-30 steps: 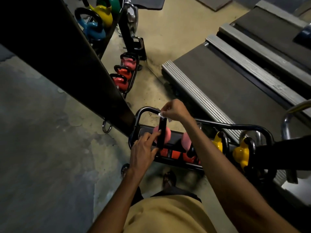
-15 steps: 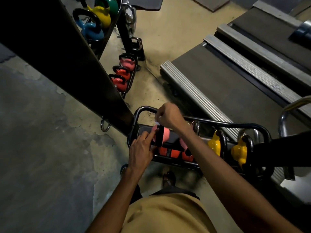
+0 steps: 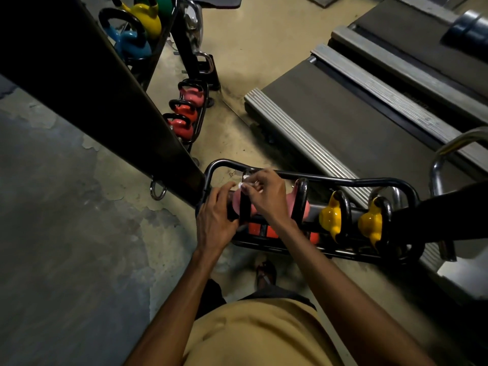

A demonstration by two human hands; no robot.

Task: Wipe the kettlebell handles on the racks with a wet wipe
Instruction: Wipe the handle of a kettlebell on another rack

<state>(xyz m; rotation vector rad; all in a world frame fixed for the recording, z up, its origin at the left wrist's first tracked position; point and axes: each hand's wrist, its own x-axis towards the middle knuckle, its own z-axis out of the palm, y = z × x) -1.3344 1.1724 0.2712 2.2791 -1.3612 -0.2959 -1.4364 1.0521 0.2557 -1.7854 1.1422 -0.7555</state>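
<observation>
Over on the left, the left hand (image 3: pixel 215 219) is curling around the near side of the pink kettlebell (image 3: pixel 236 204) at the end of the low rack (image 3: pixel 290 178), bracing it, fingers partly closed on the bell rather than on any cloth. Moving right, the right hand (image 3: pixel 265 195) is pinching the wet wipe (image 3: pixel 244 180), just a small white scrap showing at the fingertips, against the top of that bell's black handle (image 3: pixel 244 210). So this looks like the wiping step on the first bell in the row. Next, I'd judge, the wipe needs dragging along the handle's length, then shifting right to the second pink bell (image 3: pixel 299 207) and the two yellow kettlebells (image 3: pixel 332 216). Compared with a second ago, the right hand has dropped closer to the left, and the left has wrapped further around the bell.
</observation>
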